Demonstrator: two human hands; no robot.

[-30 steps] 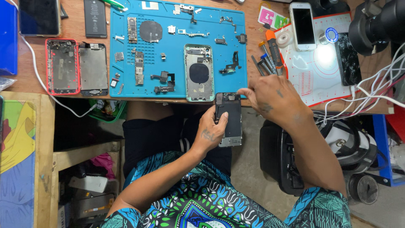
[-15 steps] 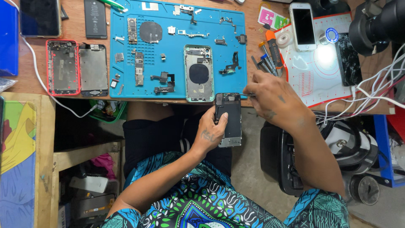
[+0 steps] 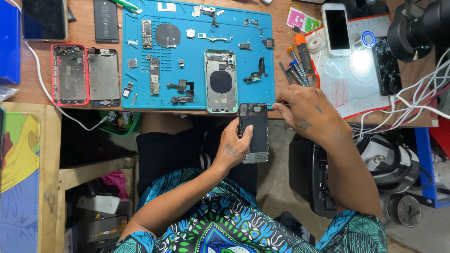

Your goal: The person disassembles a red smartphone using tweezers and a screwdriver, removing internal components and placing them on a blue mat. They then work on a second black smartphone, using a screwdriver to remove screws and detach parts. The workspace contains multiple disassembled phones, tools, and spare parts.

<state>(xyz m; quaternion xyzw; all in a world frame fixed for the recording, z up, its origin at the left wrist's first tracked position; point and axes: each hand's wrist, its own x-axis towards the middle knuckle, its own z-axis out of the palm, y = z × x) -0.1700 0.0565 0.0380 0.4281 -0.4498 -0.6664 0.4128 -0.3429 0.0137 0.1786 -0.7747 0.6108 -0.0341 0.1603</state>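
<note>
A dark phone screen assembly point(image 3: 253, 132) is clasped by the left hand point(image 3: 234, 149) (fingers wrapped round its edge). Just beyond its top corner, the right hand point(image 3: 307, 112) is pinched on something too small to tell, near the screwdrivers point(image 3: 296, 70).

Phone repair workshop. Wooden bench point(image 3: 84, 112) carries a blue repair mat point(image 3: 197, 98) strewn with small phone parts, opened phone housings point(image 3: 70, 75), a loose battery point(image 3: 106, 21), screwdrivers point(image 3: 300, 58), a white silicone work mat point(image 3: 347, 79). Cables point(image 3: 422, 100) trail off the bench edge.

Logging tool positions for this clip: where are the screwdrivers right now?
In the head view, the screwdrivers lie on the desk between the blue mat and the white mat, just above the right hand.
</note>
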